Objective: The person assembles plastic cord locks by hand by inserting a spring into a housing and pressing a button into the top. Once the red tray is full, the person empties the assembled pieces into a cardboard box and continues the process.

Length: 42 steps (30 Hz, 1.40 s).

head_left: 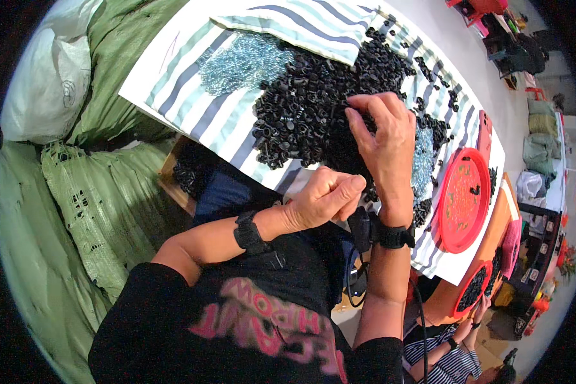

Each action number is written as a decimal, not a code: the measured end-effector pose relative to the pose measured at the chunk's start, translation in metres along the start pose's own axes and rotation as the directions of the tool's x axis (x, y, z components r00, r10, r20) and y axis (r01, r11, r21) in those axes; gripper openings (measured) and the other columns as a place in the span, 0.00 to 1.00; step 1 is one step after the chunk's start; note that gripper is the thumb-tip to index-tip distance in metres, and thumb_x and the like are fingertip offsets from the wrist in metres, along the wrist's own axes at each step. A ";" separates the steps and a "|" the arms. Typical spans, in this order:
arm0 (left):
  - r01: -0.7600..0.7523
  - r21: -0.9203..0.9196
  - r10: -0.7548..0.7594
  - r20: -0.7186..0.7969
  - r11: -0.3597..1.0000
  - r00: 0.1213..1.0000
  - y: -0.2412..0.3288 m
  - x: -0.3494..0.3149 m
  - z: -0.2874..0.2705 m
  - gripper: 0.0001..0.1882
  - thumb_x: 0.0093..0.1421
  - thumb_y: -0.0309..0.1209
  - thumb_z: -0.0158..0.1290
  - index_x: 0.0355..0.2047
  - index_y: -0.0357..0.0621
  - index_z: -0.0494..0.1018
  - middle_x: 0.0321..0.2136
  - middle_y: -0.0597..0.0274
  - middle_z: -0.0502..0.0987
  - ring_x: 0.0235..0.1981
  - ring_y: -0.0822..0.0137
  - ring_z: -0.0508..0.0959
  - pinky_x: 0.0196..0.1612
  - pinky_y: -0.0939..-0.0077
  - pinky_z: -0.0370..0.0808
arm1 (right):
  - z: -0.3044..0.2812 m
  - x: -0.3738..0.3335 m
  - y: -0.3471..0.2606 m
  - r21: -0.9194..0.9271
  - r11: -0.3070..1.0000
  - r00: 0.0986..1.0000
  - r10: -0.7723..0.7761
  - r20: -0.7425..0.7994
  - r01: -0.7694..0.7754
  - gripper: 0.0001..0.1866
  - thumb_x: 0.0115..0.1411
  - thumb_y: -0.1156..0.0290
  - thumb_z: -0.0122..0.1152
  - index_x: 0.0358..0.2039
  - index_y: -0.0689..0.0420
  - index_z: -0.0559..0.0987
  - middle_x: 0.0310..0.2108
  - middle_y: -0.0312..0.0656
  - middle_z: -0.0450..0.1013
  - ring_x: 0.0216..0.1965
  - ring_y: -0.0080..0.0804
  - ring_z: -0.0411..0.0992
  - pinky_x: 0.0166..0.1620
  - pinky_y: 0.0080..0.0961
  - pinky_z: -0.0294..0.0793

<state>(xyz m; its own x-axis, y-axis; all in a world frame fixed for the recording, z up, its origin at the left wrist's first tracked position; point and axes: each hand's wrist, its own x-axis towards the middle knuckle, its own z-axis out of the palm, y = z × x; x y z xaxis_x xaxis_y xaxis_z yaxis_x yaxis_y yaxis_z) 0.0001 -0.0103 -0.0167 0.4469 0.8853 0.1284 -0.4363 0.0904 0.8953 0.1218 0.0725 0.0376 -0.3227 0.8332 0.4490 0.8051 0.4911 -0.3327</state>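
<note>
A wide heap of small black plastic pieces (301,89) lies on a striped cloth (192,105). Over its near edge, my left hand (329,195) is curled closed with the thumb across the fingers; whatever it holds is hidden. My right hand (387,131) hovers above the heap, thumb and index fingertips brought close together in a pinch. Anything between them is too small to make out against the black pieces. A pile of clear bluish small pieces (246,61) touches the heap's far left side, and more clear pieces (422,160) lie beside my right wrist.
At the right of the white tabletop (141,83) sits a red round tray (451,217) with a few bits in it. Beyond it is a red tray of black pieces (473,291) near another person's hands (470,326). Green sacks (109,211) crowd the left.
</note>
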 end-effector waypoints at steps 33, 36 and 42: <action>-0.089 -0.230 0.039 -0.214 0.969 0.976 0.000 0.002 -0.007 0.35 0.71 0.57 0.28 0.18 0.43 0.62 0.14 0.61 0.65 0.14 0.74 0.62 0.18 0.81 0.59 | 0.031 0.065 -0.011 -0.011 0.942 0.896 -0.315 0.312 0.335 0.09 0.51 0.66 0.66 0.32 0.51 0.76 0.31 0.37 0.74 0.38 0.37 0.75 0.41 0.36 0.69; -0.063 -0.224 0.031 -0.147 0.972 0.989 0.001 0.002 -0.006 0.32 0.72 0.54 0.32 0.19 0.42 0.64 0.15 0.61 0.67 0.15 0.74 0.64 0.20 0.81 0.62 | 0.014 0.053 -0.008 0.063 0.980 0.961 -0.195 0.196 0.186 0.10 0.51 0.68 0.67 0.32 0.53 0.76 0.29 0.39 0.75 0.34 0.39 0.74 0.39 0.34 0.68; 0.078 -0.126 -0.093 -0.116 0.989 0.989 0.003 0.002 -0.003 0.29 0.72 0.52 0.37 0.24 0.42 0.69 0.18 0.65 0.71 0.18 0.77 0.69 0.22 0.84 0.66 | -0.028 -0.004 -0.007 0.259 0.960 0.986 0.068 0.151 -0.106 0.09 0.50 0.71 0.66 0.31 0.54 0.75 0.25 0.36 0.71 0.27 0.32 0.72 0.37 0.29 0.66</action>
<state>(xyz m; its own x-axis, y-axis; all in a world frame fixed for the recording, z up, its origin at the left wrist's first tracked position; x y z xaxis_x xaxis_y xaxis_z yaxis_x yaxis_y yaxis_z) -0.0022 -0.0067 -0.0153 0.3920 0.9199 -0.0058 -0.4951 0.2163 0.8415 0.1319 0.0585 0.0611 -0.3386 0.8935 0.2949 0.6785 0.4490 -0.5814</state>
